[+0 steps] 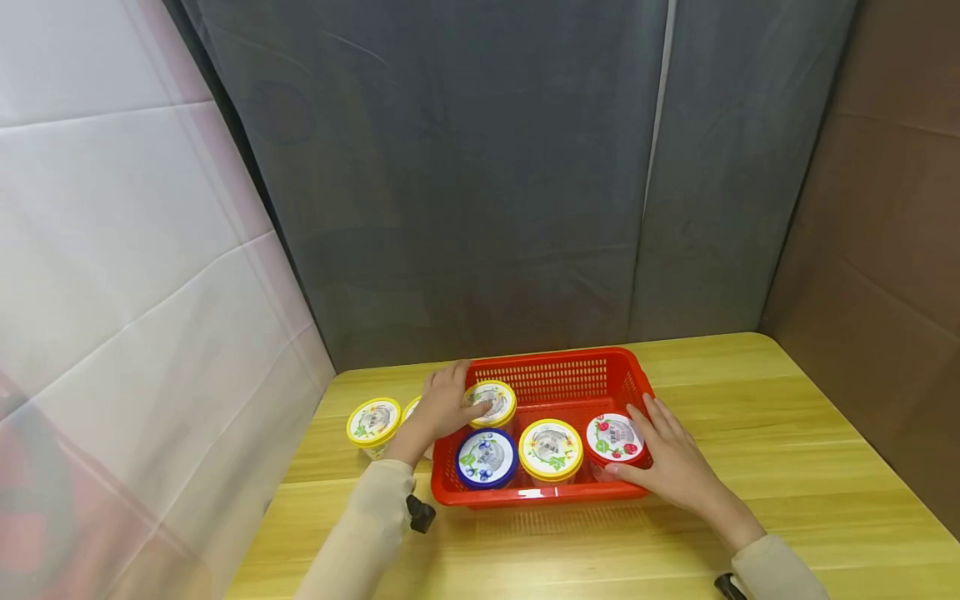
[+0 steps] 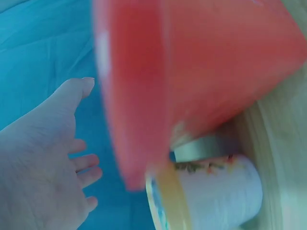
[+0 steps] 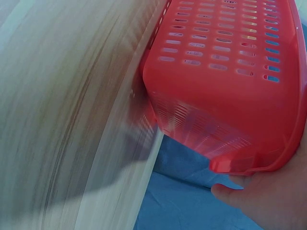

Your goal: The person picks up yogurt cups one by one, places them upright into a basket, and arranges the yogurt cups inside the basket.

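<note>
Four tubs stand inside a red basket [image 1: 491, 497] on the worktop [image 1: 720, 375]: a blue-lidded tub [image 1: 487, 459], a front yellow-lidded tub [image 1: 551, 451] and a red-lidded tub [image 1: 615, 437] along the near side, with a rear yellow-lidded tub [image 1: 496, 397] behind the blue one. The left hand [image 1: 446, 406] is over the basket's left edge, its thumb above the rear tub; the fingers look loose and released. The right hand [image 1: 670, 461] lies at the right rim, fingers spread, not clenched; whether its thumb touches the red lid I cannot tell. To seat the tubs well, I would steady the right rim lightly and lower each one upright by its sides, since pressing a lid could tip it. Outside, beside the left wall, stand an outer yellow-lidded tub [image 1: 374, 421] and another, half-hidden tub [image 1: 409, 407]. The basket looks like thin, glossy plastic, rectangular with rounded corners, a rolled rim and rows of slots. The tubs are round with printed lids, berries on the blue and red ones; the worktop is smooth and wood-grained.
</note>
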